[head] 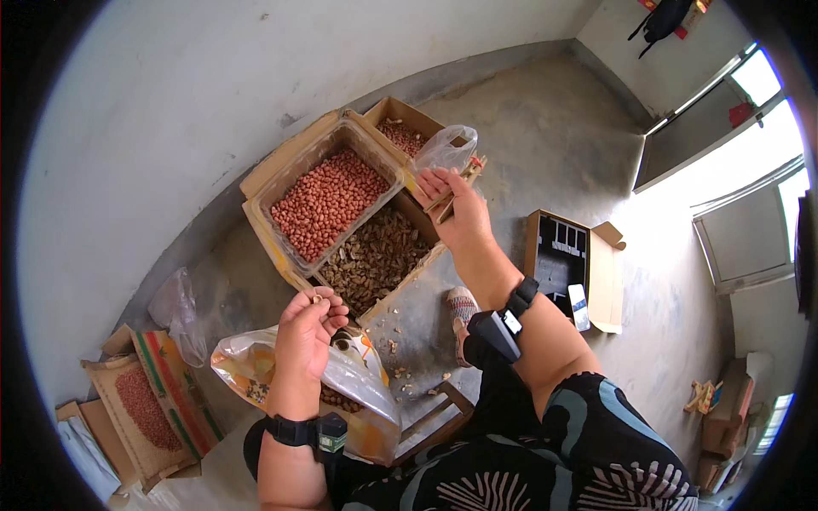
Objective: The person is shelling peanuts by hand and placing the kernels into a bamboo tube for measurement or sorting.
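Observation:
My left hand is over the near edge of the cardboard box, a peanut shell piece pinched between thumb and fingers. My right hand holds a wooden tool like a split stick or tongs, with red binding at its far end, over the box's right side. Shelled red-skinned peanuts fill a clear plastic tub resting on the box. Beside it, the open part of the box holds empty peanut shells. Under my left forearm, an open plastic bag contains unshelled peanuts.
A smaller carton with peanuts and a clear bag adjoin the box. Rightward lie an open black-lined carton and a phone. Shell bits dot the floor near a wooden stool. Printed sacks lie left.

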The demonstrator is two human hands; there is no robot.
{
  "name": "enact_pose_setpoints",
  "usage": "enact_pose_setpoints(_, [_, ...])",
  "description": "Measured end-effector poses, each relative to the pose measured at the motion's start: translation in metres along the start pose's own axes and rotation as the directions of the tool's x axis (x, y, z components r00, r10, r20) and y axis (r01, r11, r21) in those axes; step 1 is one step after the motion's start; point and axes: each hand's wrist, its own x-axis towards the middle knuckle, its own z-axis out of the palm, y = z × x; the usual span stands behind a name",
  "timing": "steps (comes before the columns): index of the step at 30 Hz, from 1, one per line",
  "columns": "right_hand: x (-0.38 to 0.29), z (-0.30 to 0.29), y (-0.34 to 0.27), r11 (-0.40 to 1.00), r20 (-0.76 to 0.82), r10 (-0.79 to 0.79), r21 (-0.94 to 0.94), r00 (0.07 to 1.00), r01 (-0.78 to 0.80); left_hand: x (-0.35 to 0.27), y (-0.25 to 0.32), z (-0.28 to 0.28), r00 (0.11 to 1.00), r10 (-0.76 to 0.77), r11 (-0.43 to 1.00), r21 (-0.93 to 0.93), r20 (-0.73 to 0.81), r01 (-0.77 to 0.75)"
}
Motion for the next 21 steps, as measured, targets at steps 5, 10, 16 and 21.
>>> enact_pose_setpoints(5, [-0.004, 0.004, -0.001, 0.997, 0.049, -0.003, 0.072, 0.999, -0.001, 0.006, -0.012, -0.001, 0.999, 0.051, 0.999, -0.011, -0.011, -0.052])
enact_pose_setpoints(10, [-0.014, 0.009, -0.004, 0.997, 0.111, 0.032, 0.067, 0.993, -0.04, 0.008, -0.011, 0.014, 0.984, 0.174, 0.976, -0.135, 0.028, -0.168])
enact_pose_setpoints(16, [-0.02, 0.018, 0.008, 0.996, 0.111, 0.081, 0.017, 0.991, -0.083, -0.01, 0.016, 0.01, 0.92, 0.392, 0.914, 0.113, 0.009, -0.391])
enact_pose_setpoints(21, [-0.021, 0.018, 0.02, 0.992, 0.175, 0.123, -0.033, 0.977, -0.119, -0.032, 0.044, -0.017, 0.944, 0.329, 0.925, 0.19, 0.035, -0.33])
